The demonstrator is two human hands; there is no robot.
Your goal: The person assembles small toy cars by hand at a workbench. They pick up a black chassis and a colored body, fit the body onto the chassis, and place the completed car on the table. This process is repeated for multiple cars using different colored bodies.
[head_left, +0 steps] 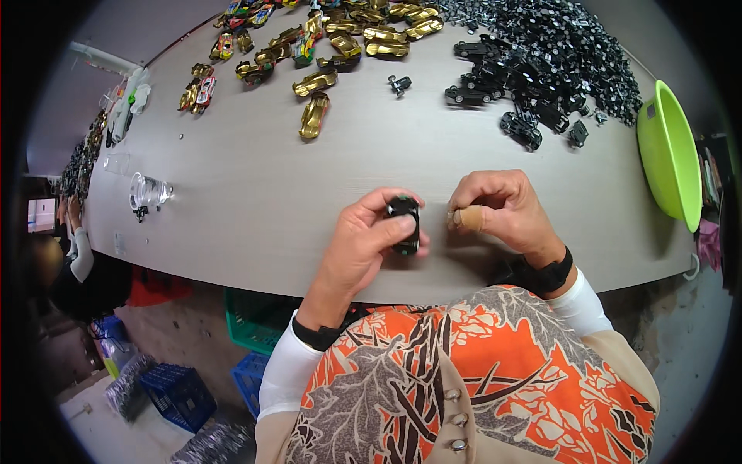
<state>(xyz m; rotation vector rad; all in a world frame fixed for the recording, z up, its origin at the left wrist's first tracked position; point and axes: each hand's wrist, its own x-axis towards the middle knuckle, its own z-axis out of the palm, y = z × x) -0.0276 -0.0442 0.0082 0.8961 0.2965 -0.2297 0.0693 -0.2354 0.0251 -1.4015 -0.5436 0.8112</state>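
While my left hand (363, 243) pinches the small black toy car chassis (404, 224) above the table edge (232, 263), my curled, empty right hand (502, 213) could jostle it; 1 slip drops it floorward.

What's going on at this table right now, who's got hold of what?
A person at a grey table holds a small black toy car chassis in the left hand. The right hand, one fingertip taped, is curled just beside it, apart from the chassis. Farther back lie gold toy car bodies and a heap of black chassis parts. A green basin sits at the right edge, a clear cup on the left.
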